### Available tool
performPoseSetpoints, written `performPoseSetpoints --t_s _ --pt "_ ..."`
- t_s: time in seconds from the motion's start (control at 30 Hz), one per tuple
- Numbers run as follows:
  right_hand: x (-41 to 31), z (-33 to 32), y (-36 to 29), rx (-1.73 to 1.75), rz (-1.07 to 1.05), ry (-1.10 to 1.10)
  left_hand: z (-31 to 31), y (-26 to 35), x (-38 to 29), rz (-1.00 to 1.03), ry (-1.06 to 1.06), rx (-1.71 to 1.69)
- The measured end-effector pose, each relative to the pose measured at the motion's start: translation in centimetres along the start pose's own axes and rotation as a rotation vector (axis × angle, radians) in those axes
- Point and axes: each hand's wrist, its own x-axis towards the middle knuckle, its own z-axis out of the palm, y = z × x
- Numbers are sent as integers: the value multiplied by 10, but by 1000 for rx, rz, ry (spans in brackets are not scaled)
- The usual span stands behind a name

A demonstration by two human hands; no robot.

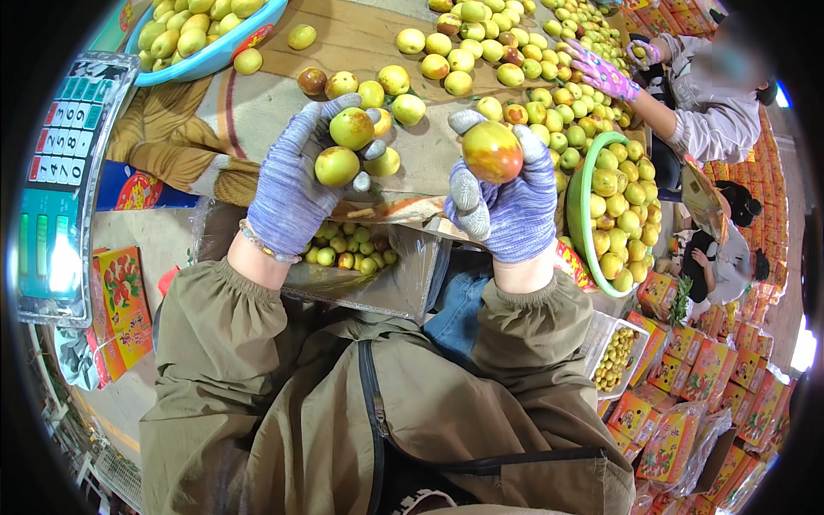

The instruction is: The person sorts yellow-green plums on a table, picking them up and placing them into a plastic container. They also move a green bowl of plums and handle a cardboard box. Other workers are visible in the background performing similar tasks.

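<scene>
Two yellow-green jujubes [337,166] rest in my left hand [293,177], which wears a purple knit glove with grey fingertips; its fingers curl round them. A larger jujube with a reddish-brown patch [492,152] is pinched between the fingertips of my right hand [508,206], gloved alike. Loose jujubes [409,109] lie on the cloth-covered table just beyond both hands, and a bigger spread [492,48] of them reaches to the upper right. Below and between my hands, a plastic-lined box [386,293] holds more jujubes [347,248].
A blue basin [187,76] of jujubes stands upper left, a digital scale [55,193] at the left edge, a green basin [582,212] of jujubes at the right. A co-worker's gloved hand [602,71] reaches over the fruit. Printed cartons [708,370] are stacked lower right.
</scene>
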Motion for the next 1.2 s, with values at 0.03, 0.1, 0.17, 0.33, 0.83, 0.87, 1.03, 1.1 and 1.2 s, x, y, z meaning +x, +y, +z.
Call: performPoseSetpoints --t_s 0.03,0.1,0.17,0.33,0.83,0.87,1.03,1.1,1.2 --pt "0 -1 1 51 11 -5 1 -1 0 28 7 165" --pt "1 -4 4 154 35 -15 2 9 5 -254 50 -345" --pt "2 -8 4 147 36 -11 2 11 8 -386 31 -638" --pt "9 1 4 49 -17 23 5 10 6 -309 -51 -574" --pt "21 7 43 -1802 -522 200 13 12 1 -157 -33 -145" --pt "20 9 46 -1818 -538 218 15 13 1 -150 -27 -130" --pt "21 9 51 -1464 -563 108 15 20 5 -195 52 -445" --pt "14 14 41 -874 -287 40 12 17 8 -161 85 -442" --pt "11 8 33 -285 -179 -164 22 24 8 -171 78 -452"
